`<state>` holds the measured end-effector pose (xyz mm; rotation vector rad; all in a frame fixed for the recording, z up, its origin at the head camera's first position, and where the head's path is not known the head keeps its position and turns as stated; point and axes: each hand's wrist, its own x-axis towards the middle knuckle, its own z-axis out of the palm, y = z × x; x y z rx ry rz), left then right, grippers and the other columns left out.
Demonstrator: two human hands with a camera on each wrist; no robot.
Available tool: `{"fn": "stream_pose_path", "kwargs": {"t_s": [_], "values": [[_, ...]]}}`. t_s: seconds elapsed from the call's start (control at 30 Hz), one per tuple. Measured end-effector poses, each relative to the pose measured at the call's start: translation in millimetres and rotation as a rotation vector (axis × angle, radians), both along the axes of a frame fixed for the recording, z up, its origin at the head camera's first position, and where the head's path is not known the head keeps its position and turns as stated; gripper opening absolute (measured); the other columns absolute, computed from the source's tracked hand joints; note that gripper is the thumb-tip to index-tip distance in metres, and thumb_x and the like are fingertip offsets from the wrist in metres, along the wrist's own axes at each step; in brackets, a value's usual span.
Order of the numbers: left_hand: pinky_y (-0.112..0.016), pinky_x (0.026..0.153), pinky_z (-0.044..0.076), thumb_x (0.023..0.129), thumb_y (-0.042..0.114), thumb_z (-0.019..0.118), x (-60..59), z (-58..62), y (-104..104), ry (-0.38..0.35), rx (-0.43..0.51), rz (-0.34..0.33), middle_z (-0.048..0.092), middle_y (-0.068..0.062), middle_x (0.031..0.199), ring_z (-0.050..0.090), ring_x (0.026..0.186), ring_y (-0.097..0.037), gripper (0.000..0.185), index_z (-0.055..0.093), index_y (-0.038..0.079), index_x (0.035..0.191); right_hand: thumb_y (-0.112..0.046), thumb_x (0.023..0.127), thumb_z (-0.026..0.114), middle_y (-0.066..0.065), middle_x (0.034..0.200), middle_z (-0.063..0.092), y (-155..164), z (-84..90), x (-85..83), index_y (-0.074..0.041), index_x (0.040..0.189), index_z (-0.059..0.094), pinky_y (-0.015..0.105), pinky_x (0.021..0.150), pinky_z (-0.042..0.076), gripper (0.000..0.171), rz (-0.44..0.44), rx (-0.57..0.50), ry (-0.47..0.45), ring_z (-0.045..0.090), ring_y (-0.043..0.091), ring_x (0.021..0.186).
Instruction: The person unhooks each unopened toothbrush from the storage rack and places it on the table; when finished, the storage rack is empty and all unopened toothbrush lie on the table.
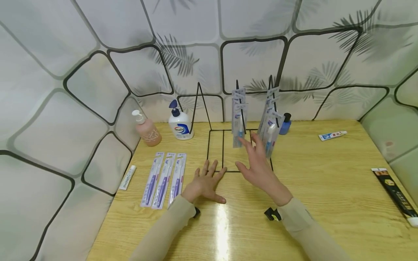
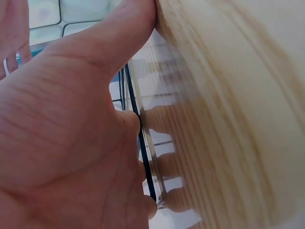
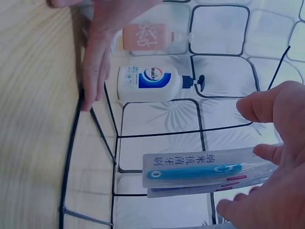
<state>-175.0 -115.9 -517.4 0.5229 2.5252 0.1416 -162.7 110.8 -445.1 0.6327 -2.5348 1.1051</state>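
The left hand (image 1: pixel 205 183) is being pressed flat on the wooden table (image 1: pixel 326 188), fingers spread and straight, the fingertips lying at the front bar of the black wire rack (image 1: pixel 215 150) near the middle of the table; nothing is being held by it. The right hand (image 1: pixel 258 163) is being raised just right of it, fingers straight and relaxed, reaching up to the packaged toothbrushes (image 1: pixel 239 121) that are being carried on the rack's upright pegs; from the right wrist view the fingers are seen just beside a blue toothbrush pack (image 3: pixel 205 171), and whether it is being touched cannot be told. A second bunch of hanging packs (image 1: pixel 270 125) is being displayed on the peg to the right. Three purple toothbrush packs (image 1: pixel 164 179) are lying side by side toward the left edge, with a small white tube (image 1: pixel 127 177) beside them. A pink pump bottle (image 1: pixel 147 129) and a white pump bottle (image 1: pixel 179 124) are standing at the back left corner.
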Motion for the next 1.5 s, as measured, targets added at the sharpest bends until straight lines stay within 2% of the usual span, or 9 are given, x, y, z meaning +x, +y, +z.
{"fn": "stream_pose_path", "kwargs": {"t_s": [0.07, 0.17, 0.27, 0.37, 0.5, 0.63, 0.77, 1.13, 1.5], "values": [[-0.068, 0.123, -0.001, 0.072, 0.077, 0.073, 0.5, 1.8, 0.0, -0.008, 0.002, 0.001, -0.027, -0.002, 0.168, -0.028, 0.153, -0.037, 0.125, -0.007, 0.041, 0.162, -0.013, 0.091, 0.073, 0.029, 0.165, 0.006, -4.0, 3.6, -4.0, -0.008, 0.154, 0.037, 0.072, 0.107, 0.036, 0.073, -0.014, -0.015, -0.012, 0.015, 0.050, 0.152], [-0.068, 0.123, 0.001, 0.073, 0.076, 0.073, 4.1, 11.2, 0.7, 0.001, -0.001, -0.002, -0.023, -0.003, 0.169, -0.024, 0.155, -0.038, 0.124, -0.003, 0.040, 0.163, -0.014, 0.090, 0.073, 0.027, 0.167, 0.004, -7.6, 8.1, -11.3, -0.008, 0.153, 0.040, 0.073, 0.111, 0.031, 0.071, -0.042, -0.024, -0.013, 0.009, 0.048, 0.155], [-0.068, 0.123, 0.002, 0.072, 0.078, 0.073, 4.7, 11.7, 0.5, 0.004, -0.002, -0.003, -0.023, -0.003, 0.170, -0.023, 0.155, -0.037, 0.124, -0.003, 0.040, 0.163, -0.014, 0.090, 0.073, 0.025, 0.167, 0.009, -9.5, 10.6, -18.6, -0.007, 0.151, 0.045, 0.071, 0.115, 0.026, 0.068, -0.053, -0.034, -0.017, 0.012, 0.045, 0.155], [-0.069, 0.122, 0.000, 0.071, 0.079, 0.072, 2.3, 3.2, -0.7, -0.001, 0.005, -0.002, -0.026, -0.001, 0.168, -0.026, 0.154, -0.036, 0.126, -0.005, 0.041, 0.162, -0.013, 0.091, 0.072, 0.024, 0.165, 0.016, -10.6, 11.0, -24.6, -0.007, 0.150, 0.047, 0.069, 0.114, 0.029, 0.065, -0.051, -0.033, -0.020, 0.018, 0.043, 0.153], [-0.069, 0.122, -0.001, 0.070, 0.080, 0.072, -0.1, -4.9, -1.5, 0.002, 0.010, -0.011, -0.028, -0.002, 0.167, -0.028, 0.153, -0.037, 0.127, -0.007, 0.042, 0.161, -0.011, 0.091, 0.070, 0.027, 0.158, 0.028, -13.0, 10.8, -30.6, -0.006, 0.147, 0.051, 0.066, 0.105, 0.040, 0.059, -0.043, -0.033, 0.006, 0.031, 0.045, 0.145], [-0.069, 0.122, -0.001, 0.071, 0.078, 0.073, -0.5, -5.3, -1.0, 0.004, 0.021, -0.013, -0.027, -0.002, 0.167, -0.028, 0.153, -0.037, 0.127, -0.008, 0.042, 0.161, -0.003, 0.090, 0.069, 0.027, 0.142, 0.045, -15.6, 10.3, -35.5, -0.002, 0.143, 0.056, 0.061, 0.097, 0.045, 0.054, -0.018, -0.064, 0.082, 0.047, 0.043, 0.127], [-0.070, 0.122, -0.001, 0.070, 0.077, 0.075, -0.1, -3.1, -0.4, 0.006, 0.034, -0.011, -0.027, -0.002, 0.168, -0.027, 0.153, -0.036, 0.127, -0.006, 0.041, 0.162, 0.003, 0.089, 0.068, 0.024, 0.129, 0.053, -15.9, 9.1, -36.2, 0.001, 0.137, 0.061, 0.053, 0.090, 0.049, 0.048, -0.002, -0.102, 0.150, 0.057, 0.038, 0.111], [-0.070, 0.122, -0.001, 0.071, 0.078, 0.074, -1.1, -5.9, -1.8, 0.017, 0.022, -0.013, -0.027, -0.003, 0.168, -0.027, 0.154, -0.037, 0.127, -0.007, 0.042, 0.162, 0.006, 0.088, 0.068, 0.015, 0.111, 0.064, -1.7, 15.4, -8.8, -0.001, 0.116, 0.073, 0.038, 0.074, 0.049, 0.029, -0.011, -0.134, 0.255, 0.061, 0.027, 0.092], [-0.068, 0.123, 0.004, 0.075, 0.072, 0.075, 8.2, 16.9, 0.3, 0.025, 0.031, -0.025, -0.017, -0.007, 0.171, -0.017, 0.157, -0.038, 0.122, 0.000, 0.037, 0.164, 0.012, 0.083, 0.072, 0.012, 0.106, 0.066, 30.6, 18.5, 23.6, -0.003, 0.108, 0.075, 0.019, 0.072, 0.046, 0.030, 0.005, -0.129, 0.343, 0.061, 0.020, 0.083]]}}
